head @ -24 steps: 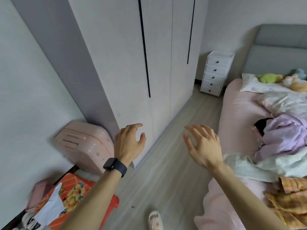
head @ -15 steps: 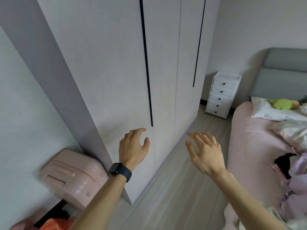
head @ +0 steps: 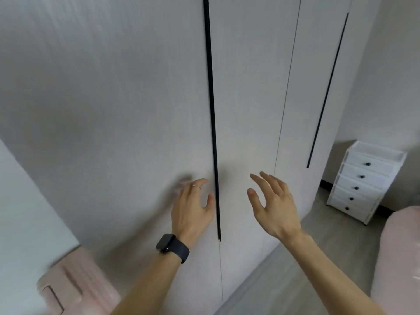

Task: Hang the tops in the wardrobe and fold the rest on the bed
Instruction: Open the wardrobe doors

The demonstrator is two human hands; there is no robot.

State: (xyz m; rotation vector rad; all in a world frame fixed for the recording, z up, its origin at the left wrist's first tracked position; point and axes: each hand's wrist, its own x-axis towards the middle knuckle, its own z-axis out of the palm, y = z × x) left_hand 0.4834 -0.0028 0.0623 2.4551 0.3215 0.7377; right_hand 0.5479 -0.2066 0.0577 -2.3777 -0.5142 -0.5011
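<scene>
We see both hands raised, fingers loose & holding nothing, before the closed wardrobe [head: 113, 110]: L hand [head: 191, 212] w/ watch [head: 172, 247] just beside the black handle strip [head: 211, 110], R hand [head: 275, 210] to its right; drawer unit [head: 366, 180] & bed [head: 404, 258] at far right.

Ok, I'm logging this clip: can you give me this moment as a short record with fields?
wardrobe: doors closed
left hand: open, just left of the black handle, holds nothing
right hand: open, raised before the door, holds nothing
clothes: none in view
nearby: white drawer chest, pink bed, pink suitcase
</scene>
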